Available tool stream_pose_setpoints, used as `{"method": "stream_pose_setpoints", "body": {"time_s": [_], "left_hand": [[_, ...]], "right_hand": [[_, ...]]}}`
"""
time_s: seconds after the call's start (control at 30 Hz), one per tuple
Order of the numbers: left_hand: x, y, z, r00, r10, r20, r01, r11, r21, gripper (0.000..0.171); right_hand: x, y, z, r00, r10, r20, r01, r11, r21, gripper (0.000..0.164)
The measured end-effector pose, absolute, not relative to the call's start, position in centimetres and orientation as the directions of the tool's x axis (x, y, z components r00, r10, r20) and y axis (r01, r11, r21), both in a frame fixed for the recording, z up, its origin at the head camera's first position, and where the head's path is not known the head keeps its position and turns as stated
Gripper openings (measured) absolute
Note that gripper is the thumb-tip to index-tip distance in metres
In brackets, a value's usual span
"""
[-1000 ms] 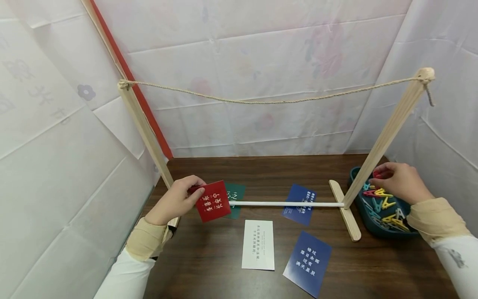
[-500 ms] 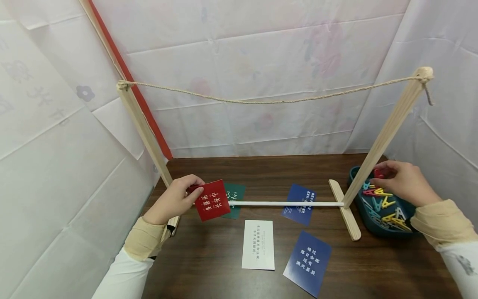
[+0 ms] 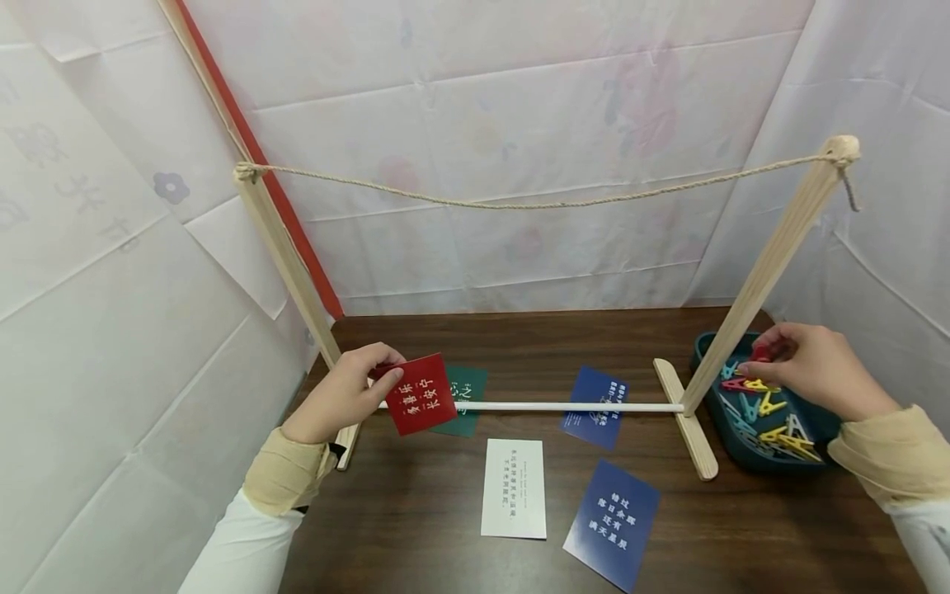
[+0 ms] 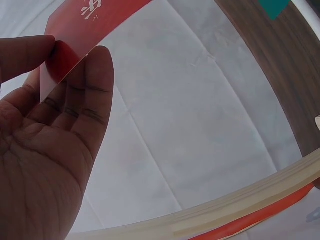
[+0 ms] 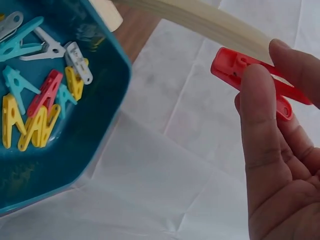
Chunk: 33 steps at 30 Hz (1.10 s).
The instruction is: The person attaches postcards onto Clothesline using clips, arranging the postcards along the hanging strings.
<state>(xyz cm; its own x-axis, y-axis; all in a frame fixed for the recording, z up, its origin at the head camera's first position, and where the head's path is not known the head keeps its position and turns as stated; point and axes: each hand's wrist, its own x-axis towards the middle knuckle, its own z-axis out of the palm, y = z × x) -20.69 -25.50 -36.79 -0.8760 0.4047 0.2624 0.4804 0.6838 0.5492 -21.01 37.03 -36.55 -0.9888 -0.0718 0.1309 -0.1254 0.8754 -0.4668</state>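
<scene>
Between thumb and fingers my left hand (image 3: 347,394) pinches a red card (image 3: 423,396) with white characters by its left edge. It hangs in the air in front of the green card (image 3: 467,417) on the table. In the left wrist view the thumb presses the red card (image 4: 85,30) against the fingers. My right hand (image 3: 824,367) is over the teal basket (image 3: 731,450) and pinches a red clothespin (image 5: 237,70). In the right wrist view the thumb and fingers grip it. Several yellow, red, blue and white clothespins (image 5: 32,130) lie in the basket.
A rope (image 3: 512,204) sags between two wooden posts (image 3: 772,264), joined low down by a white rod (image 3: 534,406). On the dark table (image 3: 416,511) lie a white card (image 3: 514,488), a blue card (image 3: 612,524) and another blue card (image 3: 594,421) behind the rod.
My right hand has shifted slightly to the right over the basket with the red clothespin. The left hand and red card have moved only slightly left and up.
</scene>
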Motion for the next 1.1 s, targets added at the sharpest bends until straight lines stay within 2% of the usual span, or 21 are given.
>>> {"method": "stream_pose_setpoints", "body": {"time_s": [0.23, 0.43, 1.1], "left_hand": [[-20.7, -25.6, -36.1, -0.869, 0.407, 0.283, 0.495, 0.682, 0.538, 0.011], [-20.6, -25.8, -35.9, -0.864, 0.405, 0.301, 0.504, 0.685, 0.526, 0.010], [-20.8, -26.0, -34.4, -0.846, 0.395, 0.357, 0.530, 0.695, 0.486, 0.010]], "right_hand": [[-19.8, 35.8, -35.9, -0.976, -0.075, 0.203, -0.160, 0.882, -0.443, 0.035], [-18.3, 34.3, -35.5, -0.970, -0.108, 0.216, -0.202, 0.854, -0.480, 0.028], [-17.6, 31.0, -34.9, -0.898, -0.217, 0.383, -0.392, 0.791, -0.470, 0.029]]}}
